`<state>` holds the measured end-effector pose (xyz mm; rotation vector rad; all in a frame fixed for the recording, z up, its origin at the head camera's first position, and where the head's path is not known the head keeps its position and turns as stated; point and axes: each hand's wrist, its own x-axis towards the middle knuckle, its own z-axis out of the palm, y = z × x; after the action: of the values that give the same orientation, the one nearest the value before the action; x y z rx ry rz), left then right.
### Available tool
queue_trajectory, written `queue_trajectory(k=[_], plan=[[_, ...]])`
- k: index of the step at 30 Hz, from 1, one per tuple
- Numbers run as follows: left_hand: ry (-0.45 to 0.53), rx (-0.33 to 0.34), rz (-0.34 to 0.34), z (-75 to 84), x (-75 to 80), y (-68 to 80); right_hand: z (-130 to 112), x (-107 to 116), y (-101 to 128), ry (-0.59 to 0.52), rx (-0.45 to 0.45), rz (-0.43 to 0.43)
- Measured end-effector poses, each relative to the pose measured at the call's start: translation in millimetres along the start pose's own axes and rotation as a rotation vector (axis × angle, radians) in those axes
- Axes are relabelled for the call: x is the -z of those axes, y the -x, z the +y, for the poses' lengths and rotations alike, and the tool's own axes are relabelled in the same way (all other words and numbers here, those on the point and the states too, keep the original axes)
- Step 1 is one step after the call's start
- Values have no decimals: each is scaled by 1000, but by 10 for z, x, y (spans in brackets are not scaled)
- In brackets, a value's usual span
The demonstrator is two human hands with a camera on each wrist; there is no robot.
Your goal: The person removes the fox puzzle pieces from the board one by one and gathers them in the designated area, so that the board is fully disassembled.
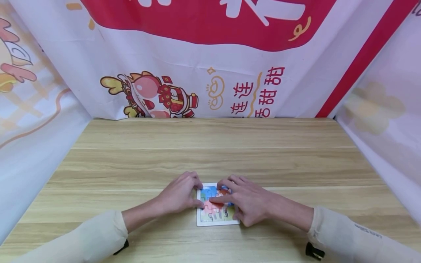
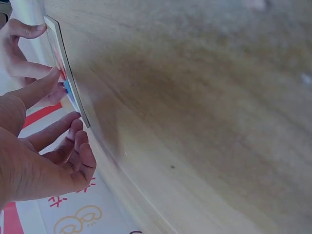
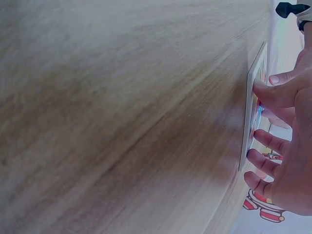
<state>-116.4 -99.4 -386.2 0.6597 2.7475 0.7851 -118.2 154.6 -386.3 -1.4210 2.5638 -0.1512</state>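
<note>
Small square jigsaw puzzle in a white tray lies flat on the counter, near the front edge, between both hands. Left hand sits at the tray's left edge, fingers loosely spread and lightly bent, tips touching or just at the frame; can't tell if they're pressing. Right hand covers the right side, fingers fanned out w/ the thumb laid flat across the red piece near the middle, pressing, not pinching.

Judgement: step in hand looks like seating pieces flush. To do it well: left hand steadies the frame so it doesn't slide on the smooth counter; right pushes straight down w/ flat pads, no sideways drag, or neighbouring tabs may pop.

Materials: puzzle is thin, stiff card or board, glossy print in blue, red, yellow-green, w/ knob-and-socket outlines; tray rim thin, white, square-cornered. Counter is pale wood-grain laminate, smooth, streaky. Printed cloth banners, soft and creased, hang behind and at the sides. Cream sleeves on both arms.
</note>
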Motion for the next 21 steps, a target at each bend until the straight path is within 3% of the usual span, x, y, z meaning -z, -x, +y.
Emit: queue_trajectory(k=[7, 16, 21], plan=[[-7, -8, -18, 11, 9, 13, 0, 2, -2, 8, 11, 12], [-12, -40, 37, -9, -59, -12, -8, 8, -7, -2, 3, -4], [8, -20, 29, -25, -70, -23, -13, 7, -8, -5, -2, -10]])
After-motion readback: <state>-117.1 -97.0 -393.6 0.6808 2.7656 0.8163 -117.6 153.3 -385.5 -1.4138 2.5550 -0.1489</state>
